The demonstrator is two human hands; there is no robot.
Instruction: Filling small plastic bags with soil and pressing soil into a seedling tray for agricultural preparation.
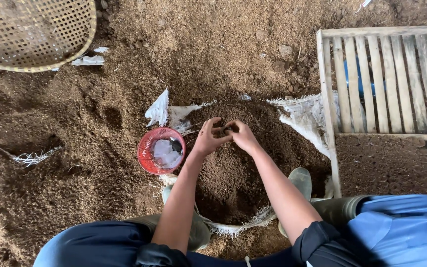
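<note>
My left hand [207,139] and my right hand [243,136] meet above a mound of dark soil [238,168] heaped on a torn white woven sack [302,116]. The fingertips of both hands pinch together around a small dark object [227,129], too small to identify. A small red mesh basket [160,151] holding a clear plastic bag sits just left of my left hand. My knees in blue trousers and two grey-green rubber boots frame the mound from below.
A wooden slatted crate [386,84] lies on the right, with something blue beneath the slats. A round woven bamboo sieve [30,32] is at the top left. Brown sawdust-like ground [75,148] with scraps of white sack surrounds everything.
</note>
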